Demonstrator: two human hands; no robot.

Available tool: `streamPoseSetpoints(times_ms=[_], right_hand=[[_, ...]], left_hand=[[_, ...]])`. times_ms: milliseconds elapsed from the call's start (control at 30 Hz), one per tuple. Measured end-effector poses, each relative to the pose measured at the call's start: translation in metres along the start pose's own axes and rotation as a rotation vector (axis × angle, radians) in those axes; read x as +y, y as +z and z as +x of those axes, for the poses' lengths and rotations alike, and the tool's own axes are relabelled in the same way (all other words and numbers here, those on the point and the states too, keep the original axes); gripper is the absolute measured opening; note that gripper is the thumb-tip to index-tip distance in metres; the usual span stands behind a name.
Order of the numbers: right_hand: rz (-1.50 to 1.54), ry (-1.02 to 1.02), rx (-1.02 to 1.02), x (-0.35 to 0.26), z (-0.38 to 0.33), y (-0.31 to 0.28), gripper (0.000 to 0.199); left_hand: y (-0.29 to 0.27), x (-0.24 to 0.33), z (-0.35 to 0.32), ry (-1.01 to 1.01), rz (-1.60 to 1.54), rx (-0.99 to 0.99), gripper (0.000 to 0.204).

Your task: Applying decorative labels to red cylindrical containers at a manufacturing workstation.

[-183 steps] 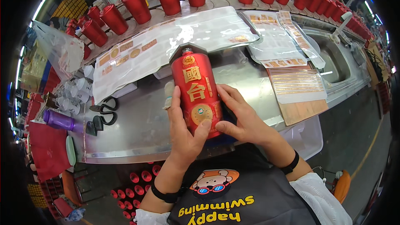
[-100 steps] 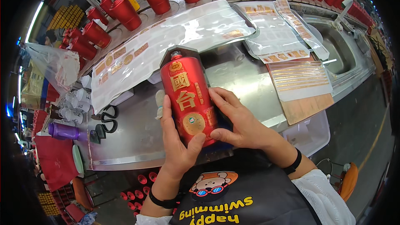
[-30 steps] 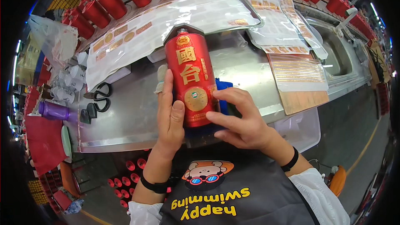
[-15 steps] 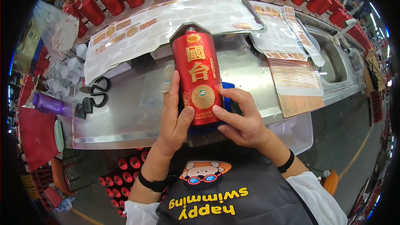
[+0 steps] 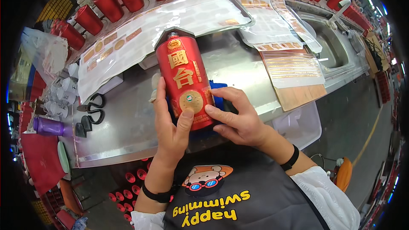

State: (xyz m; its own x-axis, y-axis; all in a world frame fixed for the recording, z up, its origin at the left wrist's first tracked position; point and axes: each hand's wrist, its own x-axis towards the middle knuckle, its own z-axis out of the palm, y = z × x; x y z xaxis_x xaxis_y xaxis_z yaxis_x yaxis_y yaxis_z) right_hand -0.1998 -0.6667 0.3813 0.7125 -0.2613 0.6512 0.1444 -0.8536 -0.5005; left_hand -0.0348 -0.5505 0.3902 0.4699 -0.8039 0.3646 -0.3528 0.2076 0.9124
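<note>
A red bottle [image 5: 182, 64] with raised gold lettering lies between my hands, its neck end pointing away and leaning a little left. My left hand [image 5: 171, 134] grips its left side, with the thumb over the lower front beside a round gold sticker [image 5: 191, 101]. From the lower right, my right hand [image 5: 240, 119] closes on the bottle, its thumb tip and forefinger against the red surface. Part of a blue support [image 5: 218, 93] shows behind the bottle. A dark angular piece [image 5: 164, 38] surrounds the neck end.
White sheets [image 5: 170, 17] with gold stickers lie beyond the bottle on the steel table [image 5: 243, 76]. Black-handled scissors [image 5: 97, 110] and a purple cup [image 5: 50, 126] are at left. A wooden board [image 5: 304, 97] and a sink [image 5: 330, 51] are at right. Red bottles [image 5: 108, 5] line the far conveyor.
The view has turned somewhat, shifting the table and its things. In the picture the bottle and both hands sit further left, and the bottle's neck leans more leftward. Both hands keep their hold.
</note>
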Motion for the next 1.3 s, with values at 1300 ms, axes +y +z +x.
streamPoseSetpoints(times_ms=[1300], right_hand=[[0.923, 0.823, 0.068, 0.005, -0.004, -0.029, 0.026]], left_hand=[[-0.008, 0.017, -0.004, 0.483, 0.817, -0.174, 0.056]])
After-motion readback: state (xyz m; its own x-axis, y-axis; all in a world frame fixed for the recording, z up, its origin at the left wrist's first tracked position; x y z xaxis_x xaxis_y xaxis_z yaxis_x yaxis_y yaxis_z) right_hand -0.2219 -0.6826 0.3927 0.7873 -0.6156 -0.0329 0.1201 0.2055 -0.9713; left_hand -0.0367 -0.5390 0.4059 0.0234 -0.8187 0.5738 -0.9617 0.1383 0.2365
